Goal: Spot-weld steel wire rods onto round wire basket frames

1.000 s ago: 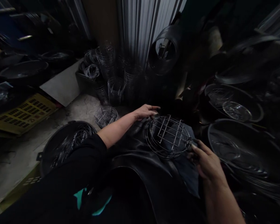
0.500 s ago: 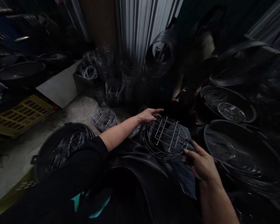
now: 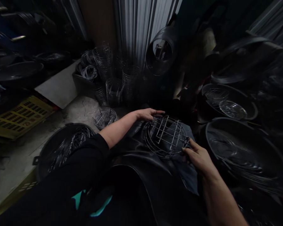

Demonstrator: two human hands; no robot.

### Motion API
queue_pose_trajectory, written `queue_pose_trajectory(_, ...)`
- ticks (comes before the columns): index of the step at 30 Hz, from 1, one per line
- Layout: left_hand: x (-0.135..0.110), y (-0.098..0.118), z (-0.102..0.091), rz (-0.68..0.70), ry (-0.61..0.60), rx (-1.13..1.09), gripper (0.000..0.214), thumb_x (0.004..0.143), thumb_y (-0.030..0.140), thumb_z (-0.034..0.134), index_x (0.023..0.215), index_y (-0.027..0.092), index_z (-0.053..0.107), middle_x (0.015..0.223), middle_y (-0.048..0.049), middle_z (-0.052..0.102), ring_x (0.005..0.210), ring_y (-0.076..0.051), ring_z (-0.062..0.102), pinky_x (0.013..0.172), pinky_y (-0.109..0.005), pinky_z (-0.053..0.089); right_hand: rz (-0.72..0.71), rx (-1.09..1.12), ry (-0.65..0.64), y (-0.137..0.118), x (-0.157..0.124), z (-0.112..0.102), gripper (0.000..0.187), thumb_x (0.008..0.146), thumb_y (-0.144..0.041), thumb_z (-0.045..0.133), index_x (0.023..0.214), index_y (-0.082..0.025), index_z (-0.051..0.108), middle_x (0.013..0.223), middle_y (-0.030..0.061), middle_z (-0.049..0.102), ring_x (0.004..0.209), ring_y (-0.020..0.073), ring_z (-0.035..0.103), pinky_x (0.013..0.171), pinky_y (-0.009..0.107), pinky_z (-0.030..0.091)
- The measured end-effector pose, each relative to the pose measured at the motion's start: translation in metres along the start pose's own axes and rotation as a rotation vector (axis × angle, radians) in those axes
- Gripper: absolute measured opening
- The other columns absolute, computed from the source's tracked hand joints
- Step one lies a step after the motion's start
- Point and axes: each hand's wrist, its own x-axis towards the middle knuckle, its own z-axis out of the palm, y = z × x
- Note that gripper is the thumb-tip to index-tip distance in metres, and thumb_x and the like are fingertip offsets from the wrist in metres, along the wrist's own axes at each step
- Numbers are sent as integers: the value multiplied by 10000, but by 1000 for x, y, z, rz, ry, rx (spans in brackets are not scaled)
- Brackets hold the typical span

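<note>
A round wire rack (image 3: 166, 137) with a square grid welded on top rests on my knee, over a black apron (image 3: 141, 163). My left hand (image 3: 148, 114) lies on its far left rim, fingers stretched out flat toward the right. My right hand (image 3: 196, 156) touches the near right rim, fingers curled at the wire edge. It is too dark to see how firmly either hand grips.
A black tub (image 3: 61, 147) of wire pieces sits at the left, a small wire basket (image 3: 104, 117) beyond it. Stacked wire cylinders (image 3: 113, 78) stand at the back. Large black tubs (image 3: 240, 150) with wire rings crowd the right. A yellow crate (image 3: 19, 116) lies far left.
My right hand has slid in closer along the rack's right rim. The left hand has stayed on the far rim, and the rack has barely shifted.
</note>
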Motion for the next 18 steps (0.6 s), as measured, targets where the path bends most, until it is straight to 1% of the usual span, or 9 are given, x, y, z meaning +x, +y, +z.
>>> queue_pose_trajectory(3,-10,6,-7,26,-161,81,1014,472,-120,635,1398,204,381,1396,-95,507,1345,-219,411,925,-256,471,3,38,-27,1,-4,1,949,553,-333,702,1409,-54,402,505,-24,593,390,163,516,336,235,394)
queue_pose_trajectory(6,-17,5,-6,87,-159,277,1229,355,-87,778,1442,206,284,1419,-78,483,1381,-213,352,1060,-276,365,3,42,-28,5,-6,3,1002,576,-348,704,1447,-34,321,520,-11,609,401,165,531,349,236,409)
queue_pose_trajectory(9,-21,0,1,132,-105,409,1312,299,-6,851,1452,195,258,1380,-68,522,1329,-226,430,1076,-283,350,10,37,-5,12,-6,8,1023,576,-371,713,1458,-52,304,482,-32,579,372,157,513,348,234,406)
queue_pose_trajectory(11,-24,-2,4,137,-110,411,1317,301,32,868,1455,196,255,1313,-58,579,1252,-233,513,1029,-288,407,12,57,18,16,-8,12,1030,584,-383,721,1467,-74,289,470,-50,557,370,152,513,358,230,410)
queue_pose_trajectory(13,-26,-2,3,135,-100,383,1302,291,34,869,1444,202,290,1292,-57,593,1220,-238,535,995,-286,435,15,132,35,17,-10,15,1029,593,-390,738,1472,-104,286,491,-60,555,400,150,534,376,222,415)
queue_pose_trajectory(14,-27,-2,0,137,-59,353,1284,287,25,865,1435,206,318,1307,-63,581,1206,-241,542,976,-284,446,19,187,44,17,-12,14,1030,589,-395,756,1469,-118,297,509,-62,558,416,146,541,386,217,418)
queue_pose_trajectory(15,-29,0,-4,146,35,299,1256,284,5,855,1419,210,358,1318,-71,572,1168,-243,562,942,-280,464,23,246,56,16,-13,13,1029,578,-401,777,1460,-131,319,537,-59,569,427,139,542,396,213,420)
queue_pose_trajectory(16,-30,2,-10,160,173,226,1217,297,-18,839,1405,206,390,1318,-82,569,1100,-236,595,889,-269,486,27,303,72,14,-14,10,1021,564,-408,799,1442,-140,354,572,-53,587,435,129,539,405,209,423)
queue_pose_trajectory(18,-34,11,-25,194,490,62,1117,395,-40,787,1413,175,380,1267,-111,596,871,-174,645,714,-225,507,16,392,102,7,-16,1,951,535,-414,837,1366,-150,458,640,-35,619,440,105,525,420,198,429)
